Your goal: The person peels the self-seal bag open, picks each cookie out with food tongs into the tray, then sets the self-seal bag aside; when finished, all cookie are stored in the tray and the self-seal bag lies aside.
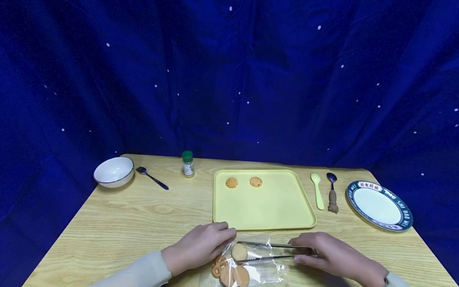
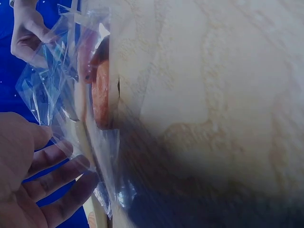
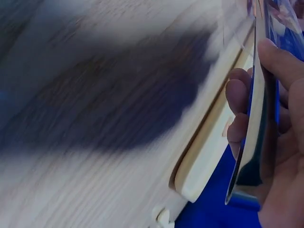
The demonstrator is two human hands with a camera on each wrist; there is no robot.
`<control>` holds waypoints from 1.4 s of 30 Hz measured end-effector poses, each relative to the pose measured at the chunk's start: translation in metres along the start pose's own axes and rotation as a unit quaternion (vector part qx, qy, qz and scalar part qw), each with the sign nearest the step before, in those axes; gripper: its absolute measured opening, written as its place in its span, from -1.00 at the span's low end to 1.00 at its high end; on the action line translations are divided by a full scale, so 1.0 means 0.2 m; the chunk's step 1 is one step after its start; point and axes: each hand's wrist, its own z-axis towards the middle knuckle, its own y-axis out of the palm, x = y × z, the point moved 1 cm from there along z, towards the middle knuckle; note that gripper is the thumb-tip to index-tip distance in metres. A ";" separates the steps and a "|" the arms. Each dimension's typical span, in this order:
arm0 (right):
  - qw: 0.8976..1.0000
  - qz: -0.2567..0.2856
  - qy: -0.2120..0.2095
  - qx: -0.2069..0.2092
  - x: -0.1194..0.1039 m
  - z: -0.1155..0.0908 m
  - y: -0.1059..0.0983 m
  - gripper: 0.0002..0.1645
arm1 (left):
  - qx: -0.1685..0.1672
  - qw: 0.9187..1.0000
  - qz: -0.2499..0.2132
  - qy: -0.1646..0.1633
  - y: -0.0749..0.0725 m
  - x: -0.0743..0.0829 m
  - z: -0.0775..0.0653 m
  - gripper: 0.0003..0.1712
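Note:
My left hand (image 1: 202,244) pinches the edge of a clear plastic bag (image 1: 267,275) at the table's front; the left wrist view shows its fingers along the film (image 2: 50,90). Metal tongs (image 1: 281,245) are gripped in my right hand (image 1: 328,255), as the right wrist view also shows. Their tips reach into the bag, one arm on each side of a pale round cookie (image 1: 239,252). A pretzel-shaped cookie (image 1: 218,268) and round brown cookies (image 1: 241,276) lie lower in the bag. Just beyond is a yellow tray (image 1: 265,207) bearing a swirl cookie (image 1: 231,183) and a round cookie (image 1: 255,182).
At the left stand a white bowl (image 1: 114,171), a dark fork (image 1: 152,177) and a green-capped shaker bottle (image 1: 188,164). Right of the tray lie a yellow spoon (image 1: 317,192), a brown-handled spoon (image 1: 332,193) and a green-rimmed plate (image 1: 376,205). A blue curtain (image 1: 229,79) hangs behind.

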 end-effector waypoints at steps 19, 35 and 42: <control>0.995 0.046 0.059 0.060 0.13 -0.42 -0.28 -0.57 | 0.014 1.000 0.016 0.013 0.00 0.01 0.03 -0.90; 0.993 0.055 0.089 0.059 0.13 -0.44 -0.36 -0.60 | 0.004 1.000 0.027 0.006 0.00 -0.01 0.03 -0.90; 0.978 -0.020 0.145 0.147 0.24 -0.28 -0.35 -0.75 | 0.009 1.000 0.021 0.012 0.01 -0.01 0.03 -0.92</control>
